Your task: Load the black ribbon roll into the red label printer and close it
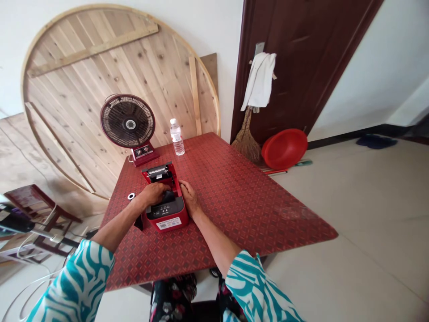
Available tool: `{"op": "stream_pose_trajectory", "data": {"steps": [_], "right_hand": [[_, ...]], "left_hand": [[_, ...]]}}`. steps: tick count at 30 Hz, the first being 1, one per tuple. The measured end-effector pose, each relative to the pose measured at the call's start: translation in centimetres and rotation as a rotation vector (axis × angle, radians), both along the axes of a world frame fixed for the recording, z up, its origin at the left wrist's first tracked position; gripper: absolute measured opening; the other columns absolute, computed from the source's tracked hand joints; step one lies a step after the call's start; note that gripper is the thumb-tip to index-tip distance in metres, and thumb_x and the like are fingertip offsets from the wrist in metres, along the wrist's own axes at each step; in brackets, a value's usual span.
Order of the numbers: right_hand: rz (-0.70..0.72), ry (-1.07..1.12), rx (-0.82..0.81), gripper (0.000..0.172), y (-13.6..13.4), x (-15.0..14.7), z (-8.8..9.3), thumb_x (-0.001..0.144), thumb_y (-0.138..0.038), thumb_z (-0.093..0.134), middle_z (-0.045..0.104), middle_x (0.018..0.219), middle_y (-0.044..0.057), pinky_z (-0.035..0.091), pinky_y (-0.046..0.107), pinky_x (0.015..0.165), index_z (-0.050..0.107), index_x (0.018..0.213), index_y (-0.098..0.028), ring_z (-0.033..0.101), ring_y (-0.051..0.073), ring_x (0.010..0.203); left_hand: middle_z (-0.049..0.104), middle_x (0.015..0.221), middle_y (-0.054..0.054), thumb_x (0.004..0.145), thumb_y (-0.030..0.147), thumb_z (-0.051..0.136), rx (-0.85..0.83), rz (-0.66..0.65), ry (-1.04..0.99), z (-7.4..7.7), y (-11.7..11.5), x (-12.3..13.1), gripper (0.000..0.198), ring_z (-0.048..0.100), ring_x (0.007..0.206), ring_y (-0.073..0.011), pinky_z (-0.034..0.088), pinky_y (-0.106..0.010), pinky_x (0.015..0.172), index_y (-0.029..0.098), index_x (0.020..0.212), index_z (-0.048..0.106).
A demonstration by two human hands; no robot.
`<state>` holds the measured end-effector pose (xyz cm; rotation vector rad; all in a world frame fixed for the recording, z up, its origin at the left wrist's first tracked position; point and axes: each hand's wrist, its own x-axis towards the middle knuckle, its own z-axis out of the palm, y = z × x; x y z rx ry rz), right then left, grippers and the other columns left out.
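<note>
While both hands [154, 193] [188, 197] touch the red printer [169, 215], fan [127, 121] and bottle [176, 137] stand behind.

a red printer [166, 203] sits on a red patterned table [241, 192] with its lid tipped back. the left hand [154, 193] reaches into the open bay from the left, fingers curled over something dark that cannot be made out. the right hand [188, 197] lies flat against the printer's right side. a small ring [131, 196] lies just left of the printer. behind it stand a fan [128, 121] and a water bottle [176, 137]. a round wooden board [83, 67] leans on the wall.
</note>
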<state>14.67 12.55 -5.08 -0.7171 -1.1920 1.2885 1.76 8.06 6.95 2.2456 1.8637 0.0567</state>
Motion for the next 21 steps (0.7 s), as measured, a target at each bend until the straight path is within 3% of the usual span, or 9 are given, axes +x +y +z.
{"op": "stream_pose_trajectory", "data": {"steps": [7,10,14,17,21], "right_hand": [[-0.009,-0.023,0.018,0.03,0.1,0.0,0.0,0.081,-0.04,0.047,0.069,0.106,0.001,0.042,0.035,0.095,0.066,0.1,-0.025,0.058,0.019,0.103],[-0.001,-0.038,0.024,0.032,0.1,0.1,-0.1,0.082,-0.04,0.047,0.068,0.108,0.003,0.041,0.036,0.097,0.066,0.102,-0.024,0.059,0.02,0.104],[0.015,-0.036,0.021,0.032,0.3,0.1,-0.4,0.082,-0.04,0.047,0.067,0.11,0.002,0.04,0.037,0.098,0.066,0.103,-0.025,0.058,0.02,0.107],[0.009,-0.033,0.018,0.03,0.3,0.1,-0.5,0.082,-0.039,0.048,0.068,0.109,0.002,0.039,0.037,0.098,0.066,0.102,-0.025,0.058,0.02,0.107],[0.014,-0.025,-0.003,0.032,0.3,0.3,-0.4,0.081,-0.041,0.048,0.067,0.11,0.003,0.04,0.038,0.097,0.065,0.102,-0.024,0.058,0.021,0.106]], "left_hand": [[0.068,0.108,-0.007,0.081,0.024,0.057,0.141,0.053,0.327,1.4,-1.6,1.8,0.026,0.062,0.101,-0.0265,0.047,-0.033,0.079,0.027,0.105,0.065],[0.068,0.106,-0.007,0.081,0.026,0.059,0.231,0.043,0.35,2.5,-3.2,2.1,0.025,0.061,0.102,-0.026,0.048,-0.033,0.079,0.026,0.105,0.065],[0.068,0.104,-0.007,0.08,0.035,0.059,0.506,0.111,0.05,4.2,-4.9,-1.4,0.035,0.062,0.096,-0.0223,0.049,-0.031,0.081,0.023,0.111,0.062],[0.069,0.091,-0.004,0.078,0.038,0.057,0.589,0.32,-0.199,4.8,-5.0,-5.3,0.044,0.063,0.079,-0.0177,0.05,-0.028,0.071,0.019,0.118,0.058],[0.067,0.082,-0.002,0.072,0.035,0.058,0.548,0.536,-0.282,3.0,-3.3,-8.8,0.034,0.061,0.074,-0.0161,0.047,-0.025,0.069,0.016,0.1,0.061]]}}
